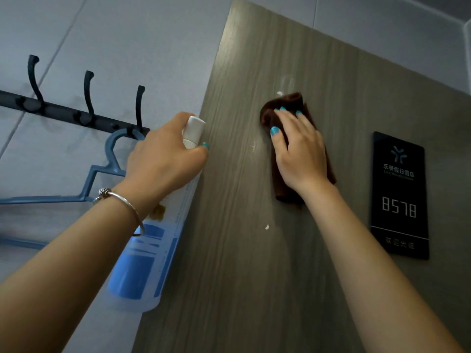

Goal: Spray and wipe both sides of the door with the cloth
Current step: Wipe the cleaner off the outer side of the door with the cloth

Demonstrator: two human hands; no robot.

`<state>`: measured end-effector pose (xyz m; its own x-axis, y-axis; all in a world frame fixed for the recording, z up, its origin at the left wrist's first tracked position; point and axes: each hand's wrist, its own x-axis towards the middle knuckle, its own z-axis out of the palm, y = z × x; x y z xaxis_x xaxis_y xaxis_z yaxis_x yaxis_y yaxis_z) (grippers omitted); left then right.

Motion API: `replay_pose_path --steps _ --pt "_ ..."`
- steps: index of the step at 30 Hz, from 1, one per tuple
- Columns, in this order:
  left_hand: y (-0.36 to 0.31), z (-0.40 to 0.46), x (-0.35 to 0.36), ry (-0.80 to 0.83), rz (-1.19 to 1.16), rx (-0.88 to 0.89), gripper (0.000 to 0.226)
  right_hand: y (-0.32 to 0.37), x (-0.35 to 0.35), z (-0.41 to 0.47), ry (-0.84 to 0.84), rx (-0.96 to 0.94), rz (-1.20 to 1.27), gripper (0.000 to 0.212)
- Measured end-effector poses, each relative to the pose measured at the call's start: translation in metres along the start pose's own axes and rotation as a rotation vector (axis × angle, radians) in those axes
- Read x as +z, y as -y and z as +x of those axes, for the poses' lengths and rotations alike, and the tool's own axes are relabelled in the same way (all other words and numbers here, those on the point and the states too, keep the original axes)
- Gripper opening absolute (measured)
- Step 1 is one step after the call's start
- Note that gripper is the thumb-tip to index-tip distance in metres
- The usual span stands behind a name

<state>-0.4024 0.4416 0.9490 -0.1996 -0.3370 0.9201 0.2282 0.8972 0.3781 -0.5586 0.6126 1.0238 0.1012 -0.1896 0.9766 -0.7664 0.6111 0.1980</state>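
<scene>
A grey-brown wood-grain door (229, 250) fills the middle and right of the head view. My right hand (298, 151) presses a folded brown cloth (283, 189) flat against the door, fingers straight. White foam spots (279, 93) sit just above the cloth and lower down on the door. My left hand (163, 159) grips the white head of a spray bottle (142, 263) with a blue label, held beside the door's left edge. The nozzle is partly hidden by my fingers.
A black room-number plaque (398, 197) reading 8578 is fixed to the door right of my right arm. On the grey tiled wall at left, a black hook rail (76, 115) carries a blue hanger (102, 174), close behind my left wrist.
</scene>
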Motion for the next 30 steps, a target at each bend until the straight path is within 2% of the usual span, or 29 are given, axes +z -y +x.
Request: replay_pose_path --steps 5,9,18,25,30 --pt "-0.001 -0.001 0.003 -0.012 0.018 0.004 0.036 -0.007 0.001 0.037 -0.033 0.017 -0.002 0.048" --pt "-0.001 0.001 0.001 -0.005 0.016 0.002 0.038 -0.007 -0.007 0.081 0.016 0.077 -0.015 0.045" --pt "-0.006 -0.004 0.003 -0.028 0.042 0.01 0.038 0.004 0.003 -0.012 -0.004 -0.016 -0.001 0.053" --pt "-0.005 -0.004 0.002 -0.032 0.002 0.008 0.034 -0.008 -0.002 0.056 -0.005 0.066 0.001 0.047" --pt "-0.003 -0.014 -0.008 -0.088 -0.078 0.005 0.031 -0.007 0.001 0.02 -0.032 0.082 -0.005 0.048"
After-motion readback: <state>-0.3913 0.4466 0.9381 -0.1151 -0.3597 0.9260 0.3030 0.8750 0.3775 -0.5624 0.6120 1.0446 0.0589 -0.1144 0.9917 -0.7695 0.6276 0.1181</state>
